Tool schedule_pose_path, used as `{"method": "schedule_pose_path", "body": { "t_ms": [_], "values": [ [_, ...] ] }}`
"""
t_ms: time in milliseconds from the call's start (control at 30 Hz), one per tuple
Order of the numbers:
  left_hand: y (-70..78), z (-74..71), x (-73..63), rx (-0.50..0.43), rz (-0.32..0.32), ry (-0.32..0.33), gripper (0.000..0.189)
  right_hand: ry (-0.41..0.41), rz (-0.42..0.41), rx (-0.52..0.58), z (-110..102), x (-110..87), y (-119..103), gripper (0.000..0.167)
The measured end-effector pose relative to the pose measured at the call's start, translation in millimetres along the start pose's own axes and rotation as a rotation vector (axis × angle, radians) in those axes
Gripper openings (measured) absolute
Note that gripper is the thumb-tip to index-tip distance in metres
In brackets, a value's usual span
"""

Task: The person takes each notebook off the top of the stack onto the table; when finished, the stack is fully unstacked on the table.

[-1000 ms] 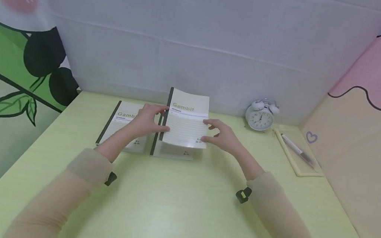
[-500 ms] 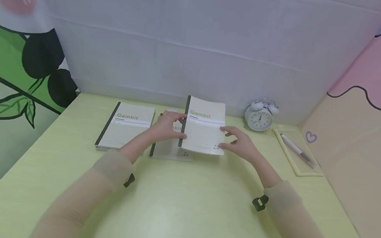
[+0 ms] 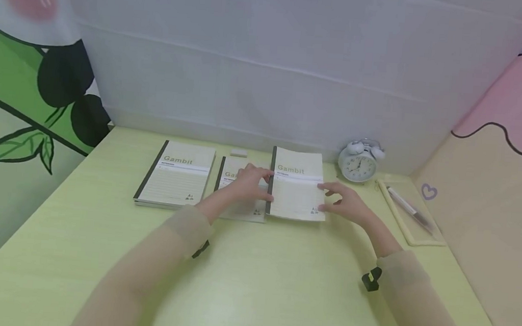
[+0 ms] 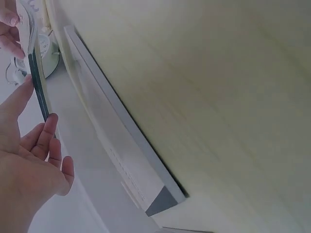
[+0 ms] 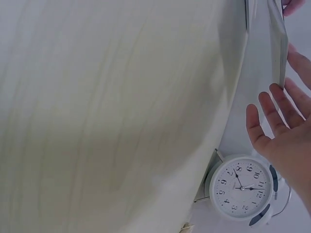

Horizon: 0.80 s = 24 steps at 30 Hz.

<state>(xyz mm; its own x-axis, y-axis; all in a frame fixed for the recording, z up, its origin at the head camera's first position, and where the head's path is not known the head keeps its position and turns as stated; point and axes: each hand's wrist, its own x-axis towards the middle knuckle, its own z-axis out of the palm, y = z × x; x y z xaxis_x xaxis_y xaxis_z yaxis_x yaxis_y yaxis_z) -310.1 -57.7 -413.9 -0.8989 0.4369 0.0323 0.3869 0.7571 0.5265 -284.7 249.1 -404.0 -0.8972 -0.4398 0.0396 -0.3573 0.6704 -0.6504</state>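
Observation:
Both hands hold one notebook between them, a cream "Gambit" one with a dark spine. My left hand pinches its spine edge, fingertips on the dark strip in the left wrist view. The opposite edge is pinched by my right hand, thumb and fingers on either side. In the right wrist view the notebook hangs clear of the tabletop, slightly bent. A second notebook lies just left of it, partly covered by my left hand. Farther left rests a small stack of matching notebooks.
A white twin-bell alarm clock stands at the back, right of the held notebook. Beyond it lies a yellow-edged clear pouch with a pen. A small white block sits behind the middle notebook. A pale wall backs the table.
Both hands have carried the notebook to the right and lowered it, from over the middle notebook to its right side. The left stack and the small white block have come into fuller view.

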Motion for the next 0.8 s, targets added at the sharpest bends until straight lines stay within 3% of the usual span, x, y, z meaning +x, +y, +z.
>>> {"method": "schedule_pose_path", "body": {
  "t_ms": [367, 800],
  "values": [
    [9.4, 21.1, 4.0, 0.068, -0.018, -0.051, 0.076, -0.121, 0.040, 0.005, -2, -2.8, 23, 0.066],
    [7.8, 29.6, 5.4, 0.169, 0.005, -0.105, 0.074, -0.148, 0.058, -0.086, 3, -0.4, 34, 0.067]
  ]
}}
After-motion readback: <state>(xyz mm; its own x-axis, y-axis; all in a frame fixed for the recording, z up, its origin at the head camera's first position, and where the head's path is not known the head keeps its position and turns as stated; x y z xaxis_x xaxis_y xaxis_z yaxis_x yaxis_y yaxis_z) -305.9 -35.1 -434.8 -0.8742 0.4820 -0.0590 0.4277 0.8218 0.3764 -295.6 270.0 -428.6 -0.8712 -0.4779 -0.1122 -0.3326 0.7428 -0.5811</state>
